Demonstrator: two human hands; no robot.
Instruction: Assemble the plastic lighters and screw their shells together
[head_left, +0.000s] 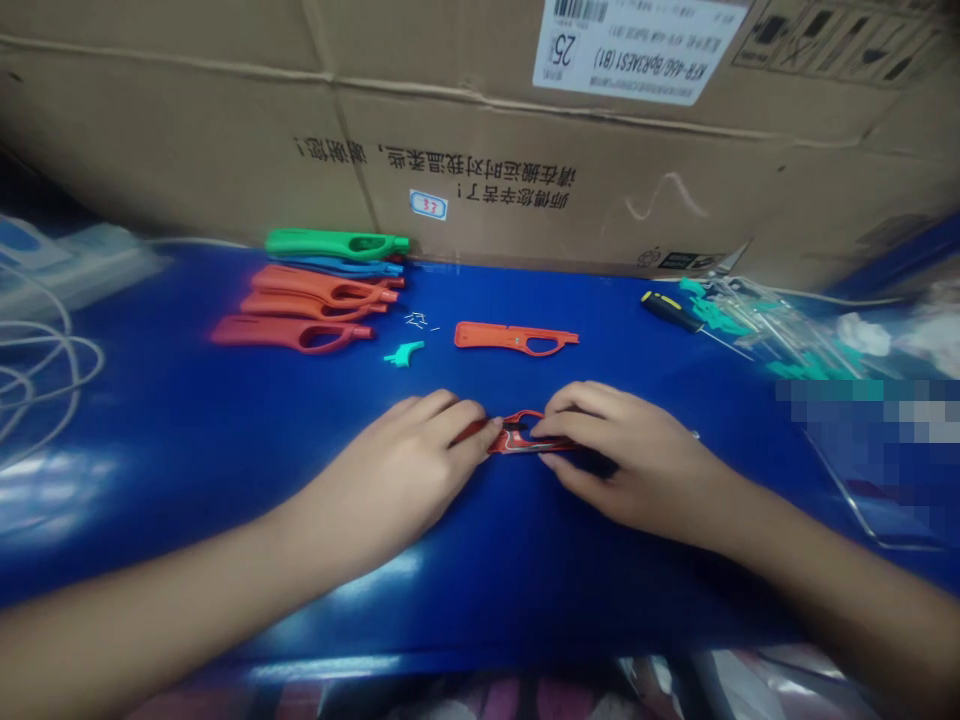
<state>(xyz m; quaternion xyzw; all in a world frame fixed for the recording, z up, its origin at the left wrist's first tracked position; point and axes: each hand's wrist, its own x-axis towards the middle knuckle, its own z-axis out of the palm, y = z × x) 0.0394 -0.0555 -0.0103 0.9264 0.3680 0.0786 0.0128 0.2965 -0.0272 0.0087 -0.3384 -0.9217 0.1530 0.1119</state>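
Observation:
A red lighter casing half (510, 441) lies low over the blue table between my hands, with a black part and a thin wire inside it. My left hand (431, 455) is closed on its left end, thumb and index finger pinching near the middle. Around the right end, the fingers of my right hand (626, 455) are curled and grip it. Both ends are hidden by my fingers. Just beyond lies an orange casing half (491, 337), its hollow side up. A teal trigger piece (406, 353) and several small screws (418, 321) lie to its left.
Green, blue, orange and red lighter casings (292, 333) are stacked at the left. A yellow-black screwdriver (673, 311) lies beside teal parts and metal rods (806, 330) at the right. A cardboard box (480, 130) stands behind the blue table (480, 580); white cable (71, 370) coils far left.

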